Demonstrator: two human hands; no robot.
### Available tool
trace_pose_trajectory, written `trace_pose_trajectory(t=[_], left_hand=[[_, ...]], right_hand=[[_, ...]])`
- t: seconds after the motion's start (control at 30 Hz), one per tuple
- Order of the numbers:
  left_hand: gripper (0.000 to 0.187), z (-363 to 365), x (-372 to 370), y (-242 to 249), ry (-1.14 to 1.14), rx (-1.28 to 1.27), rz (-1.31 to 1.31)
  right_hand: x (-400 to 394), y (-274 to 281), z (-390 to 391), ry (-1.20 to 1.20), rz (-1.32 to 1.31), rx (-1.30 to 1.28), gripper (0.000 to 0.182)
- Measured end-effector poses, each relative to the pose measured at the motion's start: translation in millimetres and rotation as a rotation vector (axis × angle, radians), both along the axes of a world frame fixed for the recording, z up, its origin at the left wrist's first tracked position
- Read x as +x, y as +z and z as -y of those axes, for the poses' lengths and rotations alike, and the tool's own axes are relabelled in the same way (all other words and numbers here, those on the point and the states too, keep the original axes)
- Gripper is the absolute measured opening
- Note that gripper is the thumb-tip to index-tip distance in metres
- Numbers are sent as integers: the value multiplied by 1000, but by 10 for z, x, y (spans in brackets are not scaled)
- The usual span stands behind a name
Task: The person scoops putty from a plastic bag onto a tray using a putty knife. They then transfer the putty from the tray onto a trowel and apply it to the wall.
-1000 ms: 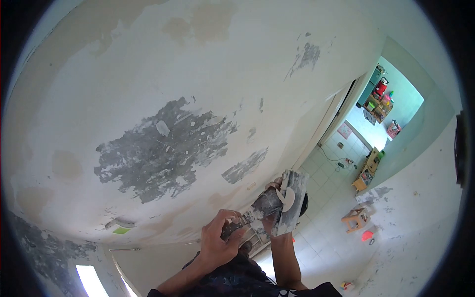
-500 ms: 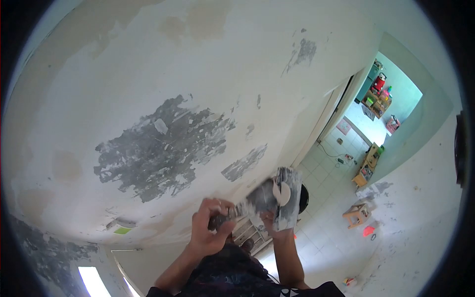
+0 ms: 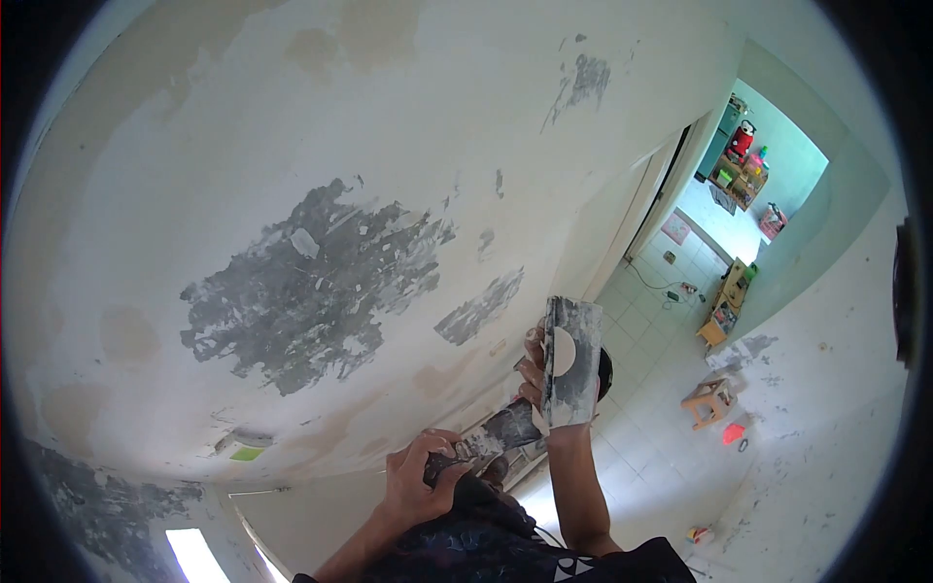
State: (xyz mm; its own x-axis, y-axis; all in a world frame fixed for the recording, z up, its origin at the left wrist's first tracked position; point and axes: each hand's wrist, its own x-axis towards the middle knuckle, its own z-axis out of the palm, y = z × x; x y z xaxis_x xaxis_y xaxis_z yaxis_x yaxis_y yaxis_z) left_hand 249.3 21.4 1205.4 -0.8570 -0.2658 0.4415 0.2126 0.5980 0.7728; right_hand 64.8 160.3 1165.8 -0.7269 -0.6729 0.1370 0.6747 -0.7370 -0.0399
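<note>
My left hand [image 3: 418, 471] is closed round the handle of a putty knife [image 3: 510, 428]. Its dark, smeared blade points up and right, just below and left of a flat rectangular plate. That plate [image 3: 580, 374], streaked grey and white, stands nearly upright in my right hand [image 3: 533, 364], whose fingers wrap its left edge. A pale half-round dab of filler [image 3: 564, 352] sits on the plate's face. Beyond both hands is the wall, with a large rough grey patch [image 3: 321, 287] and a smaller grey patch [image 3: 481, 306].
A wooden stool [image 3: 708, 403] stands on the tiled floor [image 3: 632, 466] at right, beside a red item [image 3: 733, 433]. Farther off is a low wooden shelf [image 3: 724, 306] near a doorway. A green-and-white object [image 3: 245, 449] is at the wall's lower left.
The putty knife has moved down and away from the plate, where its blade was at the filler. The plate has risen slightly. The filler now shows as a neater half-round.
</note>
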Motion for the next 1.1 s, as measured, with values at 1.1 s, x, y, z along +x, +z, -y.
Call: trace_pose_trajectory(t=[1.1], left_hand=[[40,640,-437,-337,-547,1064,430]], right_hand=[[-4,71,-163,214,301,323,58]])
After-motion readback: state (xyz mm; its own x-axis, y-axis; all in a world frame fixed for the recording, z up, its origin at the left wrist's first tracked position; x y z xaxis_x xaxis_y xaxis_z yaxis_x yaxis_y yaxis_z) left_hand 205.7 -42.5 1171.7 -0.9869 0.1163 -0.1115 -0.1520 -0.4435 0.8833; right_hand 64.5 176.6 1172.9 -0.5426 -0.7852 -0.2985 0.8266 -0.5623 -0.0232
